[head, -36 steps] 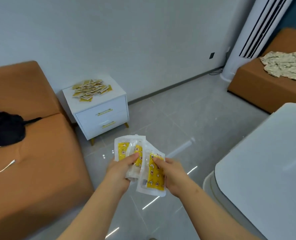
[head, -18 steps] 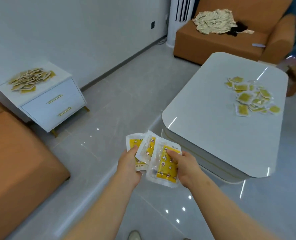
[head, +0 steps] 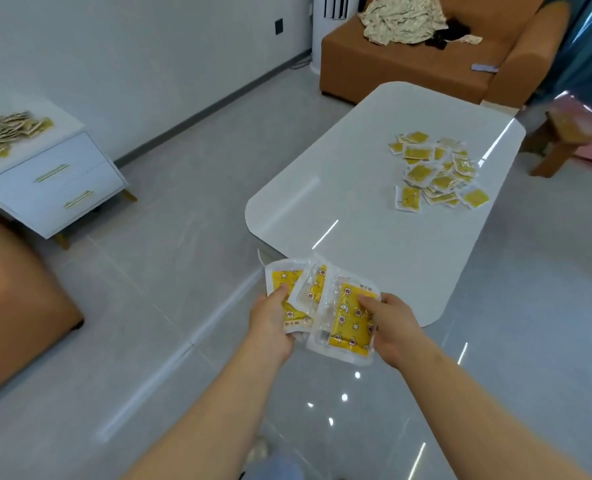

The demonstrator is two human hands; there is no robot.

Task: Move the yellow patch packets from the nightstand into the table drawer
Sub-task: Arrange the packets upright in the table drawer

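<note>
**Yellow packets gripped in both hands, drawer not yet in sight**

I judge this to be the carry step. I have a fan of yellow patch packets [head: 308, 289] pinched between both hands, in the air above the floor and just short of the near corner of the white surface [head: 339, 209]. My left hand [head: 270, 320] curls round the left side of the fan, thumb on top of a packet. My right hand [head: 395, 323] pinches the large front packet, thumb on its yellow face. Neither hand is free.

Ahead of the hands and to the right, a heap of packets [head: 433, 168] lies on the far part of the surface, well apart from what I hold. Far off to the left of the hands, the nightstand [head: 55, 188] carries a pile of packets [head: 9, 133] on its top, so by my reckoning more trips are needed.

I cannot see the table drawer from here. The near rim of the surface sits just beyond the hands, and anything under it is hidden. As I read it, the next move calls for finding the drawer front beneath that rim. Then I pass the whole fan into one hand so the other can pull the drawer open, and drop the packets in. The slick wrappers overlap loosely, so a one-handed grip could let one slide out.
</note>
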